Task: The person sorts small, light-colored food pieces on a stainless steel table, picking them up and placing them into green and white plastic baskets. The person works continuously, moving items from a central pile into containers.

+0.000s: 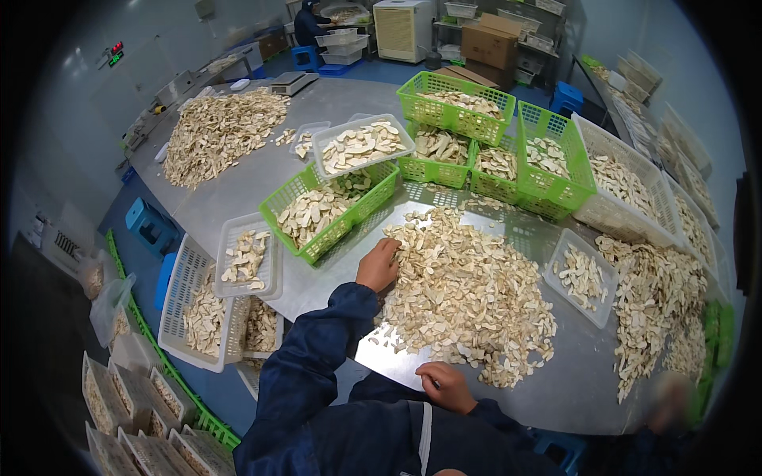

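A broad pile of pale dried slices (470,291) lies on the metal table (583,381) before me. My left hand (380,263) is at the pile's left edge, its fingertips against the slices; whether it holds any is hidden. My right hand (446,385) rests at the near table edge below the pile, fingers curled, and I cannot tell if a slice is in it. Beyond my left hand stands a green plastic basket (327,243) of larger slices, with a clear plastic tray (363,144) of slices on its far end. Another tray (553,268) of slices lies right of the pile.
Green baskets (455,128) and white baskets (625,220) line the far right. More slices (655,309) are heaped at right, near another person's blurred hand (673,395). At left are a white basket (172,303) and a tray (223,238). A person (306,24) is in the background.
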The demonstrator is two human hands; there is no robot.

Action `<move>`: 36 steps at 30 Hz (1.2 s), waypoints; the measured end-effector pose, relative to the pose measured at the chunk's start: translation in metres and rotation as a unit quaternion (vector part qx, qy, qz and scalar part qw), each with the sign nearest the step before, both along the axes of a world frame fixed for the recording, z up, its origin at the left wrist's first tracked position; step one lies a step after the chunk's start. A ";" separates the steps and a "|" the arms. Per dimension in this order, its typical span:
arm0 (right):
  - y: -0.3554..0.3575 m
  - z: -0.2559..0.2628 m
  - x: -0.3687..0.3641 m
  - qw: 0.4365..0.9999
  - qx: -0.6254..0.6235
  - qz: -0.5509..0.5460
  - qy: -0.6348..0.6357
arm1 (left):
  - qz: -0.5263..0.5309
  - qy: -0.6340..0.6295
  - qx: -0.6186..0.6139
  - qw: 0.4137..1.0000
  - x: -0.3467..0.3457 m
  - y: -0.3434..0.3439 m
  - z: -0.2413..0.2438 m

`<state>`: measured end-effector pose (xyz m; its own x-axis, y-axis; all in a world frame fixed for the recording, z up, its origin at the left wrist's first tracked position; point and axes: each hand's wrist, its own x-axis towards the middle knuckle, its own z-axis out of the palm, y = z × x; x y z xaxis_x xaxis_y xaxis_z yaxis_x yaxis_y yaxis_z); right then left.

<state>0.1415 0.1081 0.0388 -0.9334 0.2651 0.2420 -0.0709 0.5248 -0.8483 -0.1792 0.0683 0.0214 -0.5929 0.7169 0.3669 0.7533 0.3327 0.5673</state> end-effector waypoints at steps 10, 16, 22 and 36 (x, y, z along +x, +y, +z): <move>-0.001 -0.004 0.003 1.000 -0.007 -0.005 -0.010 | 0.003 -0.539 0.133 0.832 0.006 -0.023 0.024; -0.002 -0.006 -0.003 0.999 0.021 0.027 0.015 | -0.029 -0.251 0.045 0.967 0.022 -0.011 0.009; -0.003 -0.003 -0.001 0.999 0.030 0.022 -0.017 | -0.043 -0.026 -0.118 0.992 0.034 -0.001 0.015; -0.002 -0.008 -0.005 0.999 0.027 0.035 -0.017 | 0.036 -0.231 -0.030 0.972 0.004 0.007 0.013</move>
